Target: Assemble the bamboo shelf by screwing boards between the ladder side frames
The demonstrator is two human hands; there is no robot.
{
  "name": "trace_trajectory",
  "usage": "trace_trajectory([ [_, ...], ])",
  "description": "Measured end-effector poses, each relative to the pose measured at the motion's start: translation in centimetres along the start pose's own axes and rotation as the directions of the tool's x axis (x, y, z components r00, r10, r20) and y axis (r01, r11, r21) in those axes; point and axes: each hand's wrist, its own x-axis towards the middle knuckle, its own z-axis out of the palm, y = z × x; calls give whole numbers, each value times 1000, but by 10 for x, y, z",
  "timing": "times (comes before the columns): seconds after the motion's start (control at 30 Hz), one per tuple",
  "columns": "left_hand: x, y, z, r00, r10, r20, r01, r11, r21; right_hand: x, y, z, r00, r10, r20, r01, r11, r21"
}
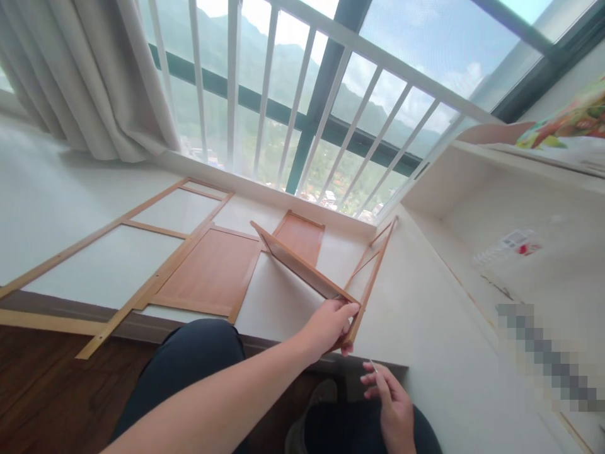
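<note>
Knees (198,359) fill the foreground, person seated at the ledge (70,189). On it the big frame (118,246) and panel (212,271) lie flat. Left hand (328,325) clamps the tilted panel's (302,268) corner, propping it up on edge; right hand (390,403) pinches a small screw (372,366), ready close by.
</note>
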Motion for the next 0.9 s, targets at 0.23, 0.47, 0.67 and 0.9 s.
trace_trajectory([
  [0.23,2,2,3,999,-40,-6,41,999,12,46,-95,-25,869,-409,277,427,904,-4],
  [0.47,-3,6,2,994,-110,-11,111,990,86,93,-129,-1,726,-614,311,490,778,393],
  [0.67,-8,14,12,991,-136,-19,136,989,53,75,-120,15,636,-589,499,367,799,476],
  [0.9,-9,17,13,989,-145,-35,147,987,61,58,-129,10,642,-575,507,361,810,462],
])
